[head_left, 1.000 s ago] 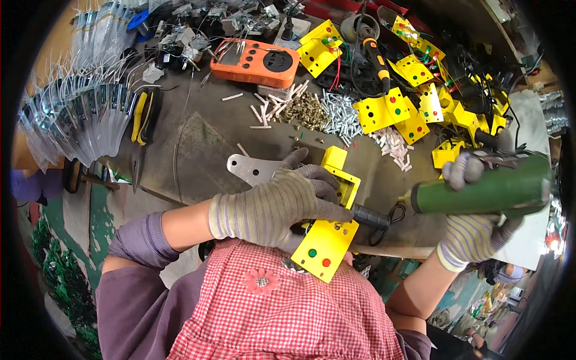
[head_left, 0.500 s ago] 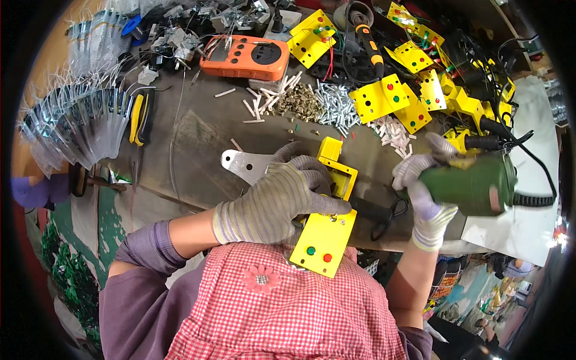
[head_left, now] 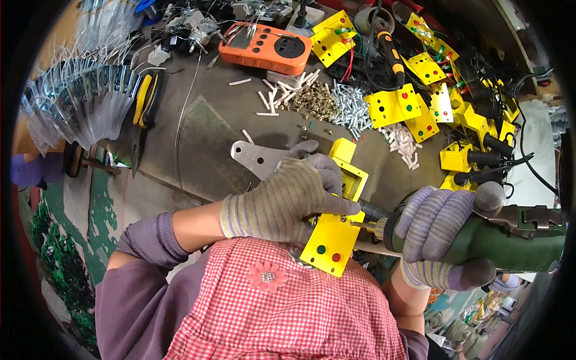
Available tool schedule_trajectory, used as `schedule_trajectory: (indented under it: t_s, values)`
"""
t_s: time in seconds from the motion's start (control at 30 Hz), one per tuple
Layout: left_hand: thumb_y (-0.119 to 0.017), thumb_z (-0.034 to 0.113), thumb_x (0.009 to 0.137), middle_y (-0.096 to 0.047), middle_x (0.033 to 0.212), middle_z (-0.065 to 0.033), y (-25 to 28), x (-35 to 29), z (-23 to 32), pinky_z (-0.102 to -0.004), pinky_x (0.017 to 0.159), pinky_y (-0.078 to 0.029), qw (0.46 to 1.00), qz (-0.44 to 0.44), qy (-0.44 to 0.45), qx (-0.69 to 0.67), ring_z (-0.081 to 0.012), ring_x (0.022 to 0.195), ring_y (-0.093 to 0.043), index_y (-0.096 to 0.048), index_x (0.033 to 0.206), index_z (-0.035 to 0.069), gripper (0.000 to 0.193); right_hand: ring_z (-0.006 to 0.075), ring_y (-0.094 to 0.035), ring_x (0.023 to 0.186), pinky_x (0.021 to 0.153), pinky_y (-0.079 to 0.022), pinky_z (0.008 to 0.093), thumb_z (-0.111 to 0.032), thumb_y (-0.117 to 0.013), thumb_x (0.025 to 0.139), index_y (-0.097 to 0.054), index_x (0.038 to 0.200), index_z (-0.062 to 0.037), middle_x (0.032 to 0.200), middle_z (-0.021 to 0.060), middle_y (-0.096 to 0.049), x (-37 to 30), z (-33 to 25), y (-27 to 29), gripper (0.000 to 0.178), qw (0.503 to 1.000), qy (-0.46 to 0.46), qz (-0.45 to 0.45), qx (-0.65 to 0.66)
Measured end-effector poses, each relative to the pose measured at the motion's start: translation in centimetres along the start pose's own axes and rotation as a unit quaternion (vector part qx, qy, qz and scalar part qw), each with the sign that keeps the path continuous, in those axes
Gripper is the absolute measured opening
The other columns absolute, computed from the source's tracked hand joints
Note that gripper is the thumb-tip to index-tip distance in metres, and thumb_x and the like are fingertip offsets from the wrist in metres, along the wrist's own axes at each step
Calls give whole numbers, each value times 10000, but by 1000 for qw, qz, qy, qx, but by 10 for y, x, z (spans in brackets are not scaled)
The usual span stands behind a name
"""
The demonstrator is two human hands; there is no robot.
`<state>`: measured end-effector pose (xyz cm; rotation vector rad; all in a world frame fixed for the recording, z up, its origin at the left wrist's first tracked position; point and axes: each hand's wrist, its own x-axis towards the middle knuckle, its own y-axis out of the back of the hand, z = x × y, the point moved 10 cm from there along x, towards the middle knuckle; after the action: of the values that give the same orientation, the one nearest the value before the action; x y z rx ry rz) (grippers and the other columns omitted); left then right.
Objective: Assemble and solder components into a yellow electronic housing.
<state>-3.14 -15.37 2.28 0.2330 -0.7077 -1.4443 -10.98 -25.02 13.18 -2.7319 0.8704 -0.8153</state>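
Note:
My left hand [head_left: 288, 198], in a striped grey glove, grips a yellow metal box [head_left: 327, 246] at the table's front edge. One green and one red round part show on its lower face, and an open frame rises behind. My right hand [head_left: 441, 225], gloved too, is wrapped round a green electric screwdriver [head_left: 510, 246]. The bit [head_left: 363, 225] points left and reaches a screw near the box's upper edge; whether it is seated, I cannot tell. Left of the box lies a flat silver metal plate [head_left: 259, 158], partly behind my left hand.
Piles of silver screws [head_left: 353, 111], brass-coloured fasteners [head_left: 315, 101] and pale short tubes [head_left: 401, 141] lie beyond. An orange multimeter [head_left: 264, 54] sits farther back. Several yellow boxes [head_left: 393, 105] crowd the right. Yellow-handled pliers [head_left: 144, 102] and a fan of clear-wrapped strips [head_left: 84, 102] are at left.
My right hand has brought the green screwdriver down and turned it, so its bit now meets the yellow box. My left hand keeps its hold on the box.

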Motion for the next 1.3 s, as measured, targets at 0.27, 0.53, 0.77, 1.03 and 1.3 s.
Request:
schedule_trajectory:
  t_s: [0.27,0.53,0.77,1.03,1.3]
  values:
    - [-830,267,678,-623,1049,-22,-2,0,-3,-607,1079,-251,1000,-8,8,-29,-284,1155,-549,-724,1194,253,527,182,-551,411,469,-489,355,-490,-776,830,-470,1091,-66,571,31,-586,7,2,-16,585,997,-22,-77,19]
    - [-789,235,639,-639,1090,-42,-4,0,-6,-569,1123,-222,999,-23,23,-27,-288,1188,-542,-751,1123,244,486,179,-585,460,458,-491,322,-489,-746,878,-399,1327,31,615,54,-611,38,22,-75,770,886,-97,-359,276]
    - [-821,270,575,-666,1140,-33,-1,2,-5,-553,1161,-259,999,-29,14,28,-282,1259,-524,-721,1207,298,640,171,-576,446,482,-486,326,-489,-714,899,-414,1343,-4,593,37,-600,56,24,-52,723,903,-101,-329,259]
    - [-809,297,579,-665,1144,-39,-5,2,-8,-559,1149,-264,999,-42,22,9,-295,1249,-524,-727,1203,309,629,161,-563,427,514,-478,332,-488,-672,926,-435,1366,-52,565,14,-585,45,19,-31,663,917,-122,-292,242]
    - [-795,320,584,-651,1148,-52,-7,1,-7,-554,1143,-258,998,-44,21,35,-293,1240,-525,-719,1220,333,640,150,-551,408,546,-471,338,-487,-630,953,-456,1388,-99,537,-9,-570,33,23,-40,608,927,-144,-263,228]
